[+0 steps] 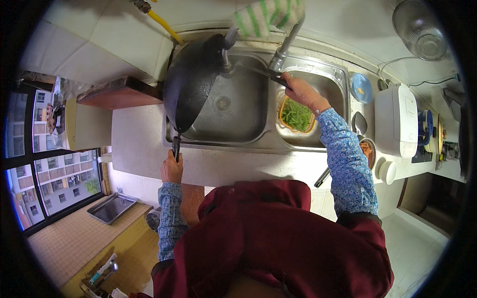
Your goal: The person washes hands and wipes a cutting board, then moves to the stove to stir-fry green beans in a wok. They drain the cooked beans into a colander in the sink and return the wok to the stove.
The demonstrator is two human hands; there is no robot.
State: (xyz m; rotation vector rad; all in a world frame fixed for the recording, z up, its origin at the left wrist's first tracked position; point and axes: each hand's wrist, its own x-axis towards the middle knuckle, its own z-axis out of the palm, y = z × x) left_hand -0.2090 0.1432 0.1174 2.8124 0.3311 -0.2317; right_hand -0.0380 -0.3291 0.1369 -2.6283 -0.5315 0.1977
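My left hand [172, 168] is closed on the black handle of a dark wok [193, 82], which is tilted over the left basin of a steel double sink [238, 143]. In my right hand [303, 91] is the black handle of a thin utensil reaching left over that basin; its far end cannot be made out clearly. A faucet [226, 61] stands behind the left basin, beside the wok's rim. In the right basin, below my right hand, an orange-rimmed basket [282, 118] holds cut green vegetables [296, 114].
A striped cloth [268, 16] hangs over a pipe behind the sink. To the right are a blue dish [360, 88], a spoon [359, 123], a bowl of what looks like meat [367, 151], a white bowl [387, 172] and a white appliance [395, 119]. A wooden board [123, 95] lies left.
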